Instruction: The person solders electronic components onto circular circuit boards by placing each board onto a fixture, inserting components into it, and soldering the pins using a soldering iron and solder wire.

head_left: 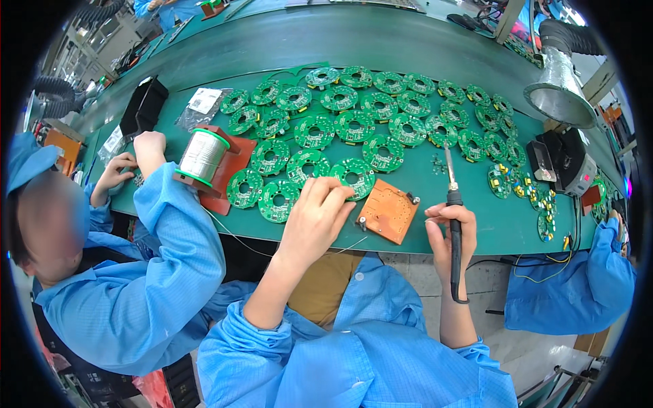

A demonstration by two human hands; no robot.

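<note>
Your right hand (451, 228) is closed around the handle of a soldering iron (454, 197), its metal tip directed away from you, above the counter (493, 228), near a cluster of small loose components (437, 164); the tip's height cannot be determined. Your left hand (307, 217) is at the near edge of a ring-shaped green circuit board (366, 178), fingers drawn narrow; whether they grip that board, or anything else, you cannot be told from this angle. The board lies in the front row of similar ring boards (313, 131), just beside the orange-brown fixture block (390, 213), whose bare upper face carries dark posts at its corners. Principal hazard, in this report's judgement: if hot, the iron could scorch a board or burn your left hand should your right wrist drop or swing inward. Secondary: the close-set boards could scrape or shift if one were lifted at a slant, and a low pass of the iron could scatter the components. Also noted: a co-worker's sleeve (170, 197) at your left is near the solder spool (203, 155) on its red-brown stand (238, 166); a careless elbow could knock it. The thin wire (238, 234) trailing along the counter's front edge could snag your forearm.
</note>
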